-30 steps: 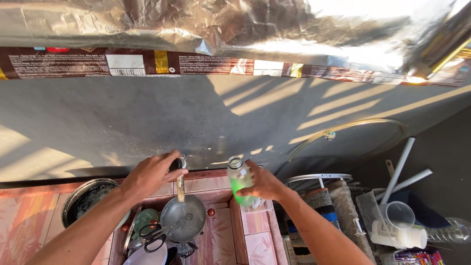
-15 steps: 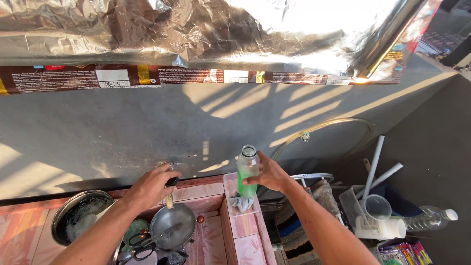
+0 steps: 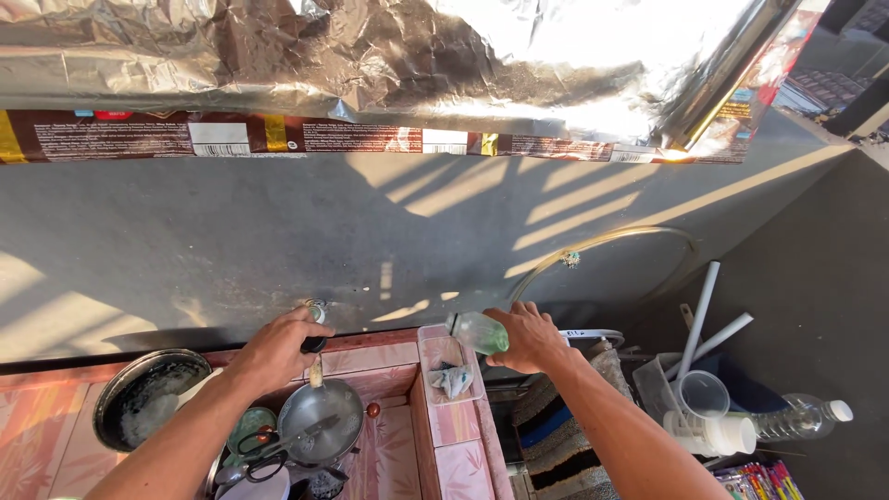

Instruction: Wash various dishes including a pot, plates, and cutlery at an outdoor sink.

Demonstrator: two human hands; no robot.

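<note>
My left hand (image 3: pixel 278 350) grips the tap handle (image 3: pixel 317 315) at the grey wall, above a sink (image 3: pixel 394 435) lined with pink tiles. Below it sits a small metal pan (image 3: pixel 321 423) with scissors (image 3: pixel 269 447) beside it. My right hand (image 3: pixel 528 335) holds a clear bottle with green liquid (image 3: pixel 476 331), tipped on its side with its mouth toward the left, over the tiled ledge (image 3: pixel 454 417). A crumpled blue-grey cloth (image 3: pixel 452 380) lies on that ledge under the bottle.
A dark round pot (image 3: pixel 143 393) with white residue stands at the left. Right of the sink are white pipes (image 3: pixel 704 324), a clear cup (image 3: pixel 701 395), a plastic water bottle (image 3: pixel 796 417), a striped cloth (image 3: pixel 556 431). Crumpled foil sheeting (image 3: pixel 370 56) hangs overhead.
The bottle was upright in my right hand; now it is tipped sideways and lower over the ledge. My left hand stays at the tap.
</note>
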